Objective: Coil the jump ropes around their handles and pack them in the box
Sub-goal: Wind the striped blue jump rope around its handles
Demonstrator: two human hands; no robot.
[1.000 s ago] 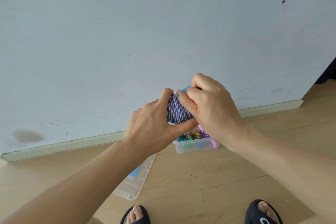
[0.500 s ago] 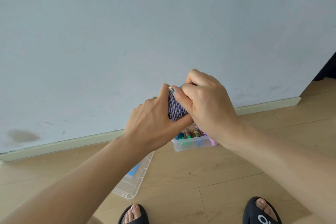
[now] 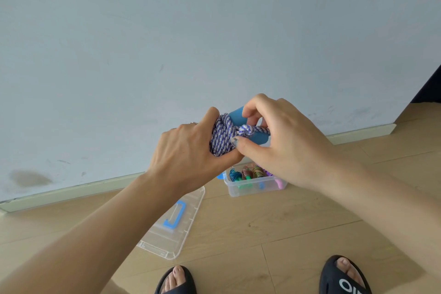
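Jump rope [image 3: 223,137], a blue-and-white braided cord already wound thickly around its blue handles [image 3: 248,126], sits in mid-air between both hands, held in front of the wall and above the floor [image 3: 298,227]. Left hand [image 3: 188,150] wraps its curled fingers and thumb around the coiled part, holding the bundle firm. Right hand [image 3: 284,143] pinches the loose end of the cord where it crosses the handles, its thumb tip pressed against the coil; a small knot or tuck sits just above that thumb. The bundle's long axis runs roughly left to right, tilted a little, with the bare handle ends pointing right, under the right hand's fingers. The coming move looks to turn on that loose end, which lies nearer the right hand, with the left hand as the anchor. Clear box [image 3: 255,187] stands open on the floor below and slightly behind the hands, already holding several coiled ropes. Its lid [image 3: 176,227] lies flat on the floor to the left of it, near the person's sandalled feet.
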